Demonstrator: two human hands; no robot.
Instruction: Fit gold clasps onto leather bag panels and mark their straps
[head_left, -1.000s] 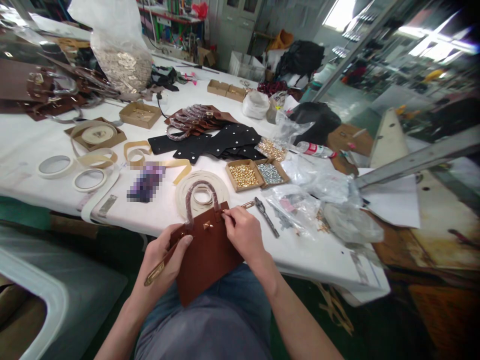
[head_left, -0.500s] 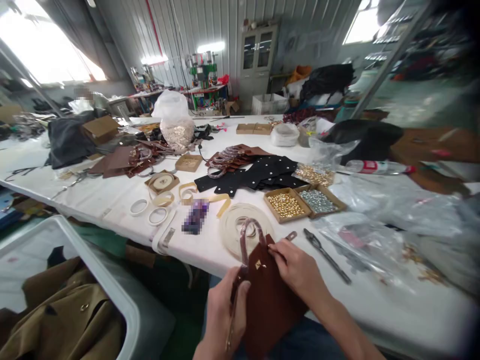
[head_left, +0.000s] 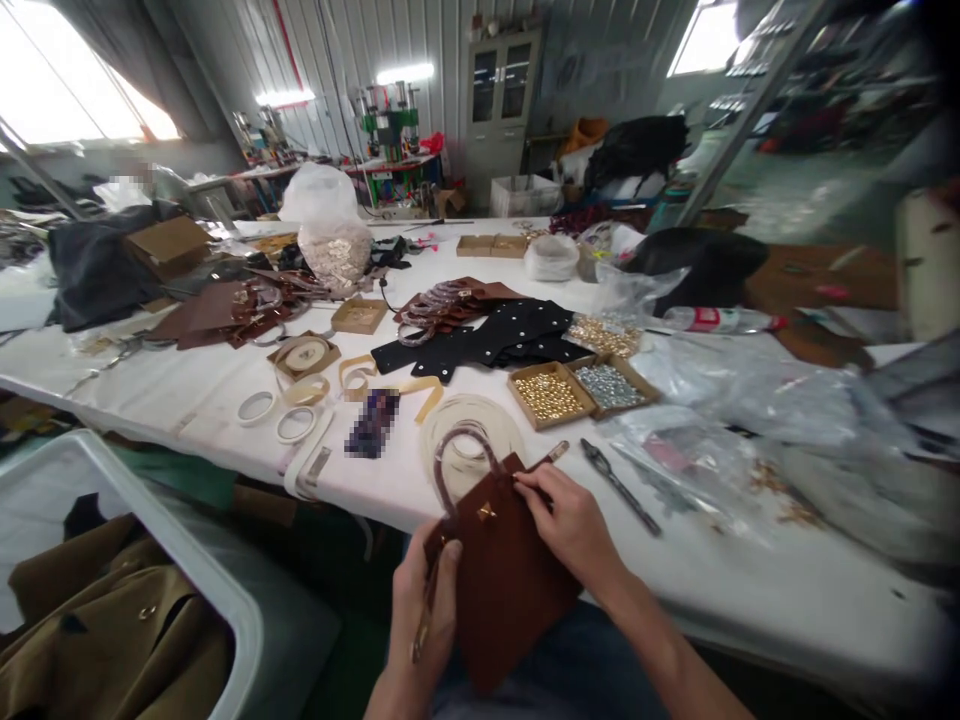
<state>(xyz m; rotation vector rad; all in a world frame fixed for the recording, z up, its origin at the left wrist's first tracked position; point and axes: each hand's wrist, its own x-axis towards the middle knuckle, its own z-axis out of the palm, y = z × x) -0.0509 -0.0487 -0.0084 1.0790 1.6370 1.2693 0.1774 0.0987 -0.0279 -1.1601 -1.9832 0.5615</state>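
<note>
A brown bag panel with a looped, plastic-wrapped handle and a gold clasp is held over my lap at the table's near edge. My left hand grips its left top corner, thumb on the front. Below that hand hangs a narrow strap with a metal end. The fingertips of my right hand pinch the panel's top right edge, by the handle's base. Just beyond them a short brown strap end sticks out. A dark metal hand tool lies right of my right hand.
Behind the handle lies a coil of pale tape. Boxes of gold studs and silver studs stand beyond, near black pieces and stacked brown panels. Plastic bags cover the right. A bin holds olive fabric at left.
The view has shifted slightly, so the table and both hands sit further left or higher in the picture. Both hands keep their hold on the bag panel, which appears turned a little.
</note>
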